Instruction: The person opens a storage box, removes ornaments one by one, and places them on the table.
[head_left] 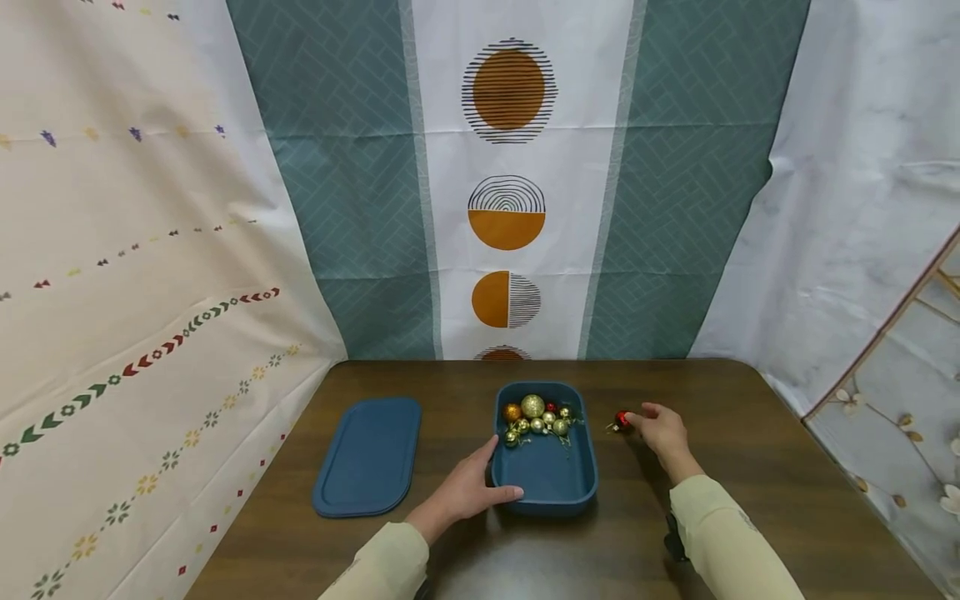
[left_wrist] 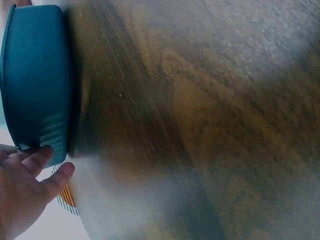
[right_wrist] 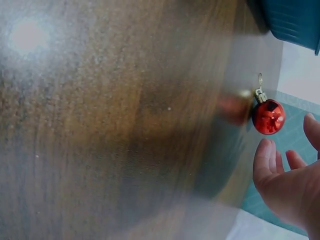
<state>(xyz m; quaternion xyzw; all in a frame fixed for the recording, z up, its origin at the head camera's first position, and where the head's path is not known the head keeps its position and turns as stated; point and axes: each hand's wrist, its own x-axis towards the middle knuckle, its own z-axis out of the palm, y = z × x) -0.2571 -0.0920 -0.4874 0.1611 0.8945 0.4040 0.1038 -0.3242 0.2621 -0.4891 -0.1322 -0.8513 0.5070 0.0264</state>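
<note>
A blue rectangular box [head_left: 550, 487] stands on the table with several gold, orange and red Christmas baubles [head_left: 532, 407] at its far end. My left hand [head_left: 474, 483] spreads along the box's left side, its thumb over the near left rim. The left wrist view has its fingertips at the end of the box wall [left_wrist: 37, 75]. Right of the box, a shiny red bauble [right_wrist: 269, 117] with a gold cap and loop lies on the table. My right hand [head_left: 660, 433] reaches over it, and in the right wrist view thumb and fingers are spread beside it.
A flat blue lid [head_left: 369, 457] lies on the wooden table [head_left: 457, 387], left of the box. Patterned cloths [head_left: 345, 208] hang behind and beside the table. The box's near half shows its bare floor.
</note>
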